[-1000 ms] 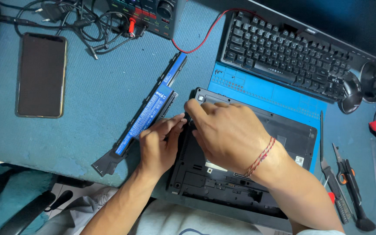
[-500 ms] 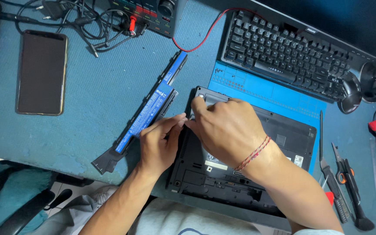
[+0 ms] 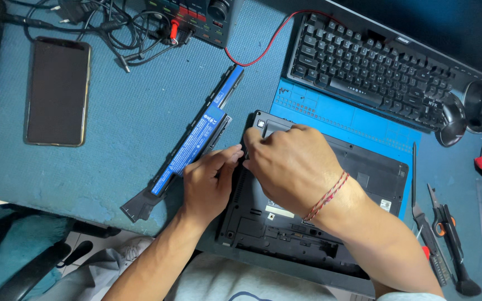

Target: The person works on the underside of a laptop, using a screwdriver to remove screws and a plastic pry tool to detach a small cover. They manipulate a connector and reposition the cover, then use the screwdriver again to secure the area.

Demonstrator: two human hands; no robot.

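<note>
Left hand (image 3: 207, 181) at frame centre, fingers extended and pressed together, tips touching the left edge of the overturned black plastic laptop base (image 3: 313, 217). Flat contact, not wrapped around anything. Right hand (image 3: 291, 167) just right of it, knuckles up, fingers curled down onto the same upper-left edge of the laptop base; cannot tell whether it pinches something small, the fingertips are hidden under the hand. Red thread bracelet (image 3: 326, 196) on the right wrist.

Laptop base lies underside up, centre to lower right of frame, near edge overhanging the counter (image 3: 112, 128) toward the person. It rests partly on a blue rectangular work mat (image 3: 352, 120) that shows above and right of it.

Just left of the left hand: long black battery pack with a blue label (image 3: 196, 147), lying diagonally from lower left to upper centre, close to the laptop's left edge, not touching as far as I can see.

Upper left: dark smartphone (image 3: 57, 92), screen off, flat on the blue counter. Top centre: black box with red plugs and tangled black cables (image 3: 193, 17), red wire (image 3: 263, 47) running right. Upper right: black keyboard (image 3: 375, 69). Lower right: black tweezers and black-handled tools (image 3: 439, 234) beside the mat.
</note>
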